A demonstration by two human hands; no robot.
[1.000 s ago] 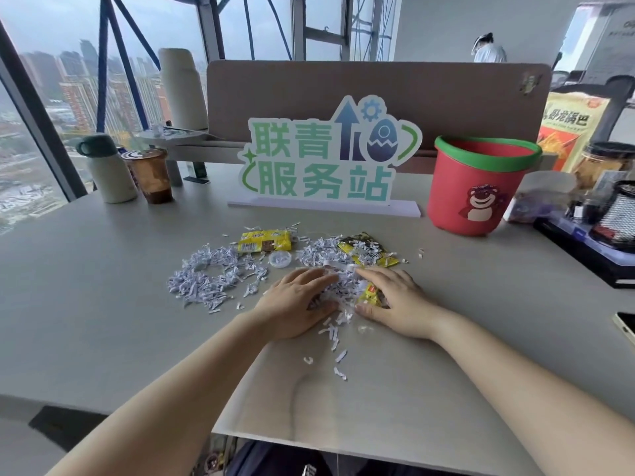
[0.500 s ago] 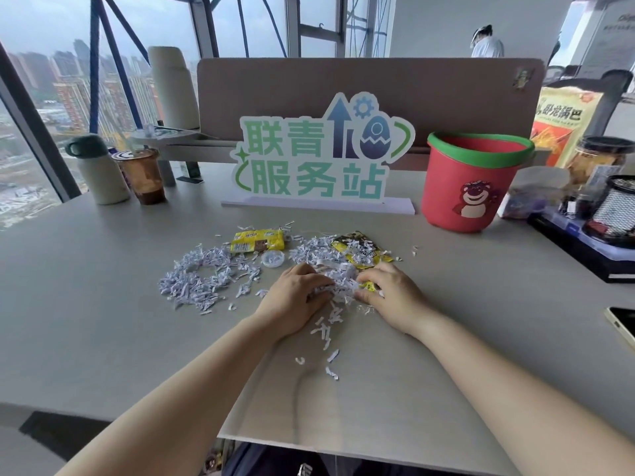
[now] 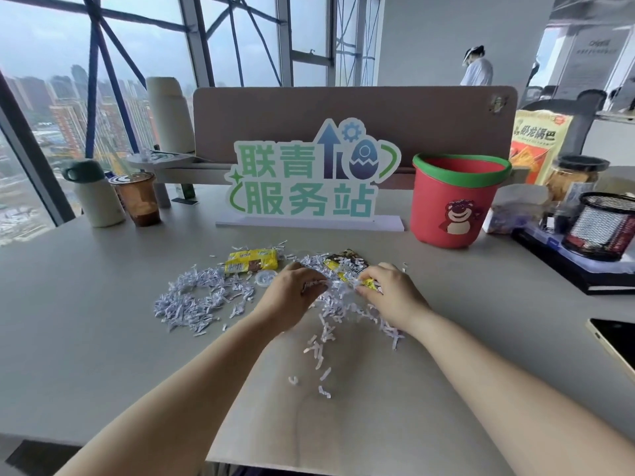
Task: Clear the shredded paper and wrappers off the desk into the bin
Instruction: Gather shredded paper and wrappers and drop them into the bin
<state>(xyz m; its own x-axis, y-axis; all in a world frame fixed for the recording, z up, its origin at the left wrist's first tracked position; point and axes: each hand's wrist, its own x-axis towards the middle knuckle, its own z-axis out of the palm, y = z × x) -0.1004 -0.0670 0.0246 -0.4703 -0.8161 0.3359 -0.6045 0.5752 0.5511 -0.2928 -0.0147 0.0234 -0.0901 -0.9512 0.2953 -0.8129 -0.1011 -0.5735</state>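
Now shredded paper (image 3: 338, 292) between both hands' grip.

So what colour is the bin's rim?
Green, on a red bin; rim shows clearly in the head view.

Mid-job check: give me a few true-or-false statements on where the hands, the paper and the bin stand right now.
1. Both hands, left hand and right hand, are gathering white shredded paper between them. True.
2. The red bin with the green rim lies tipped on its side. False: it stands upright, at the back right of the grey desk.
3. A loose pile of shreds lies left of the left hand. True.
4. The yellow snack wrapper is already in the bin. False: it lies on the desk beyond the left hand.
5. The brown iced drink cup stands beside the bin. False: it is far left.
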